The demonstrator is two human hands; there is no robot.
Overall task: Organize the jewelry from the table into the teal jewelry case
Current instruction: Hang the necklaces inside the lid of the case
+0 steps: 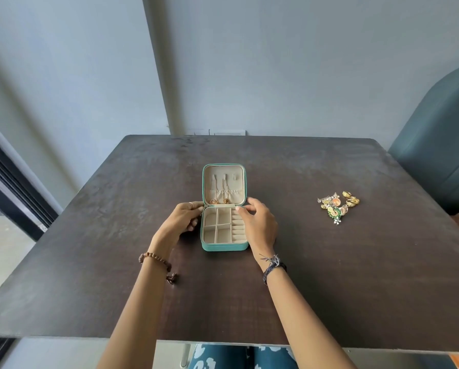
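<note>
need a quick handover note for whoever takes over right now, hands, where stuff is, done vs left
Left hand: fingers curled at the left edge of the open teal jewelry case, near the hinge.
Right hand: fingertips on the small flap at the hinge line, right side.
Case: mid-table, lid upright. Two gold necklaces hang on the lid hooks, ends tucked in the pocket.
Done: necklaces stowed.
Left: the pile of earrings and rings lies on the table to the right of the case; base compartments and ring rolls look empty.
</note>
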